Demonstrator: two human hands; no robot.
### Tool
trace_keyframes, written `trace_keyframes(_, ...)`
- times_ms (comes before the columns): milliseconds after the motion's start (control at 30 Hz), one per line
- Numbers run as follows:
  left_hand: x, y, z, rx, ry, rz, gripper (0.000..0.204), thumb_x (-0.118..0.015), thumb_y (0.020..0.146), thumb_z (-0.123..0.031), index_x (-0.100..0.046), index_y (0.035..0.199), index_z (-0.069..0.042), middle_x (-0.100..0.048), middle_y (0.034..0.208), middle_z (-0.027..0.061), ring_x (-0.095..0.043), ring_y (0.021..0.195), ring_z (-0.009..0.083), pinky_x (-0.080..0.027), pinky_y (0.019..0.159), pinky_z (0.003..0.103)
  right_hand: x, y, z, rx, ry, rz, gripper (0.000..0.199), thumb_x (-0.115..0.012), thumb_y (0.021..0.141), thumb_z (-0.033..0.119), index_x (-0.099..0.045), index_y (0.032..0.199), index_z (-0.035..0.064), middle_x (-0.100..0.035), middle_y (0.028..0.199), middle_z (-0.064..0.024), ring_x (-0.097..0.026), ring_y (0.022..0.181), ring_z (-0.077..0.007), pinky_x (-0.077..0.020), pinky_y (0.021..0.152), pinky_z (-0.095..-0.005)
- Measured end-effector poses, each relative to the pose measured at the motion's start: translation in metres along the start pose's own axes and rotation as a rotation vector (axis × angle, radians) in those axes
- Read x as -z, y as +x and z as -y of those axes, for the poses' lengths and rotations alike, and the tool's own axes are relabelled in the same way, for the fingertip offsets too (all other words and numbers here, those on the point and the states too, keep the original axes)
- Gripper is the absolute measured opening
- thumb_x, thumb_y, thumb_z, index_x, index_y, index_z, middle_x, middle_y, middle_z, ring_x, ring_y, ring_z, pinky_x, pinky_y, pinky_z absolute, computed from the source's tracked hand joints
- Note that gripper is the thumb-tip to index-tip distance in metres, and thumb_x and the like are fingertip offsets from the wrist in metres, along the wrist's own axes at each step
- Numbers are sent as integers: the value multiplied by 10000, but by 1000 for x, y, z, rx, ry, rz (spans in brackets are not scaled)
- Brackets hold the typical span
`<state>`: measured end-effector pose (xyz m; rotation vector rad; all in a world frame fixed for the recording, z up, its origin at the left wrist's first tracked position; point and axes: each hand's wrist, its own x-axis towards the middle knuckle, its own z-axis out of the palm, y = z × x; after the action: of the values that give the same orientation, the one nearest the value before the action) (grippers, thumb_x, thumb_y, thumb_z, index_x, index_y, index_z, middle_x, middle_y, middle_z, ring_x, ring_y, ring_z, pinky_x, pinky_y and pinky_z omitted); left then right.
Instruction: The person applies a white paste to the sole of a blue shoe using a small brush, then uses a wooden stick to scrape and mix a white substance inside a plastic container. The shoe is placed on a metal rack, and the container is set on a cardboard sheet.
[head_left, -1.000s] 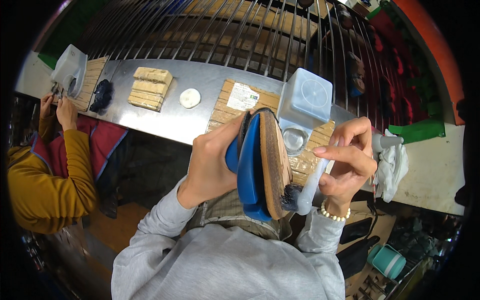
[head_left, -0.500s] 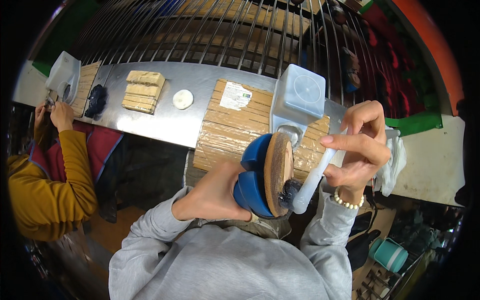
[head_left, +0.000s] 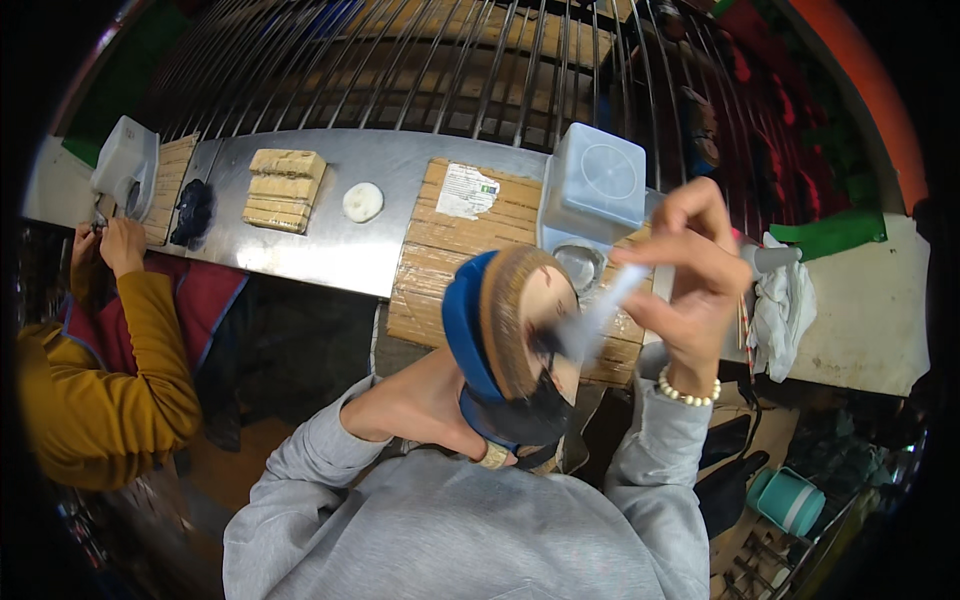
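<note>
My left hand [head_left: 415,405] is wrapped round a blue shoe [head_left: 465,310], tilted so that its sole [head_left: 545,295] faces right. That sole has a pale middle and a brown fuzzy edge. In my right hand [head_left: 690,275] is a white-handled brush [head_left: 605,305], pinched by the fingers and blurred by motion. Its dark bristles are against the sole. Behind the shoe stands a translucent plastic pot [head_left: 598,190] with a round opening at its front. Beneath the pot lies a cardboard mat [head_left: 425,260] wrapped in clear film.
Left along the metal bench [head_left: 370,250] are a yellowish grooved block [head_left: 285,188] and a white round disc [head_left: 362,202]. A co-worker's mustard sleeve [head_left: 150,360] shows at far left. On the right lies a white cloth [head_left: 782,310]. Metal bars [head_left: 480,75] run behind; a turquoise bucket [head_left: 790,503] stands below.
The shoe has turned and shifted slightly left, showing more of its sole. My right hand has moved left with the brush, its bristles now higher on the sole.
</note>
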<state>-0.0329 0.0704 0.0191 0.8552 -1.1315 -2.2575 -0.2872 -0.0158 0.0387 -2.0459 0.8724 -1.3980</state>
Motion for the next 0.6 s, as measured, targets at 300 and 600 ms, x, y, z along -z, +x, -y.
trace_keyframes(300,19,-1,9,-140,-162,144,907,-830,621,101,-466,1446,7,-574,1390,266,-535,1345,366,-503,1073,508,1,-12,-9,-79,152,256,372,-937,603,320,-846,908,127,-469,828,2,-452,788,-133,-313,649,-278)
trace_keyframes(600,12,10,7,-240,-292,116,941,-870,647,-7,-418,1472,23,-526,1459,228,-517,1336,363,-441,1110,504,-13,-3,-19,-165,67,101,313,-929,638,227,-839,916,113,-497,845,7,-501,820,-134,-395,704,-279)
